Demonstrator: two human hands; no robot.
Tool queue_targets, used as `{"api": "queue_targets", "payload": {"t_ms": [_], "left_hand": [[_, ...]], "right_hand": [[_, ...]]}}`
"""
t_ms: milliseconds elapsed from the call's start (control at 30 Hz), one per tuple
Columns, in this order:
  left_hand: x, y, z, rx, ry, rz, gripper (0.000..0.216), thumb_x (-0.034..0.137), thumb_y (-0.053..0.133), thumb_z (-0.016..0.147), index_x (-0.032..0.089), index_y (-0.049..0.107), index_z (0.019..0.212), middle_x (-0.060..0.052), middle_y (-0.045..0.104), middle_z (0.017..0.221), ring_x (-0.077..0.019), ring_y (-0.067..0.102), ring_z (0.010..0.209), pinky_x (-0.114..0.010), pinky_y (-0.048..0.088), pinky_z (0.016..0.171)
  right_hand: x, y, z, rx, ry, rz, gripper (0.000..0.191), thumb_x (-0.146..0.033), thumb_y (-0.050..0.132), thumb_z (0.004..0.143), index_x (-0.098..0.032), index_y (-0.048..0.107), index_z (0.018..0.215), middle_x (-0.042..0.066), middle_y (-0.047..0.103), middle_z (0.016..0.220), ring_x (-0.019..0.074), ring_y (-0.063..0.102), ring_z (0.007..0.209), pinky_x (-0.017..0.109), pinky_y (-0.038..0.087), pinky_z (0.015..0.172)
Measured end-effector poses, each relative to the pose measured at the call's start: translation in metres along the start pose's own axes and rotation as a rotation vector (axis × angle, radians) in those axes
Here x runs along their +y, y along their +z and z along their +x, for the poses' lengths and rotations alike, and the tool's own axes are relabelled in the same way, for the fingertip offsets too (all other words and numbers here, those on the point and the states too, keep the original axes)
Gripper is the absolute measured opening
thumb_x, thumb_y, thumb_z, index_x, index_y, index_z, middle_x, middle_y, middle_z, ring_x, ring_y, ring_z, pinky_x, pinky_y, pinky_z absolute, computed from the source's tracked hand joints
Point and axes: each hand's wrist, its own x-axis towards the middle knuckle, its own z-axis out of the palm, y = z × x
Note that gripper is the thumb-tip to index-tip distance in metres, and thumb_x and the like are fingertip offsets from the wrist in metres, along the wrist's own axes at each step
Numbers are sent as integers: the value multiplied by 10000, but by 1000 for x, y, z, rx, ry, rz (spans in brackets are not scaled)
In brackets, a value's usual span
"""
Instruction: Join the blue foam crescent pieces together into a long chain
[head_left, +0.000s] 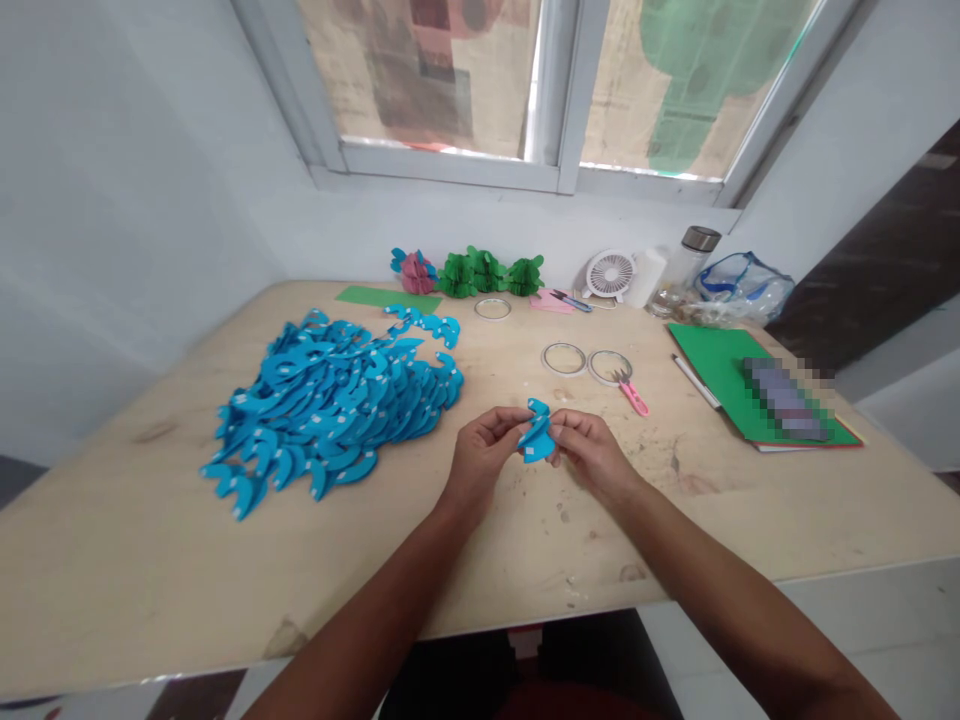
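My left hand (pixel 480 455) and my right hand (pixel 592 455) meet above the middle of the wooden table (pixel 150 540). Both pinch a small folded blue paper cutout (pixel 537 433) between fingertips, left hand on its left edge, right hand on its right edge. A large heap of matching blue paper cutouts (pixel 330 400) with white sticky dots lies on the table to the left of my hands.
Two tape rings (pixel 564 358) and pink-handled snips (pixel 630 390) lie just beyond my hands. Green sheets (pixel 720 370) sit at the right. At the back stand green paper decorations (pixel 487 272), a pink-and-blue paper piece (pixel 414 270), a small white fan (pixel 609 274), a jar (pixel 686 265) and a plastic bag (pixel 742 285).
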Motion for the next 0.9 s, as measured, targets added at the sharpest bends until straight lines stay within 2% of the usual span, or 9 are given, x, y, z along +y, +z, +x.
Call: {"api": "queue_targets", "payload": {"t_ms": [167,467,733,900], "left_hand": [[-2,-2,1,-45,-26,-23,195,225,735,612,152,714,792,-53,717,783,-145,621,683,-246,473,633],[-2,-6,4,-213,-188,-186,274,261,760,610,124,717,844,-87,709,830,-174,624,716,-307,481,695],[-1,-7,6,-217,-254,-260,242,223,787,585,121,704,788,-73,693,812,-158,605,718,-301,468,711],[-1,-6,5,-137,-257,-242,223,286,785,592,114,686,694,-41,652,689,-131,579,651,-253,450,635]], "right_hand": [[-3,2,0,15,-1,-6,176,-310,653,742,-152,633,666,-16,604,515,82,506,452,214,377,496],[-1,1,0,15,-15,8,163,-314,671,732,-159,638,691,-20,602,517,87,509,452,215,381,486],[0,0,0,1,-45,-81,172,-321,648,758,-159,635,704,-22,594,505,92,516,457,226,390,501],[-2,1,-1,-2,-61,-155,186,-334,643,757,-162,625,690,-17,604,520,90,520,458,226,402,495]]}}
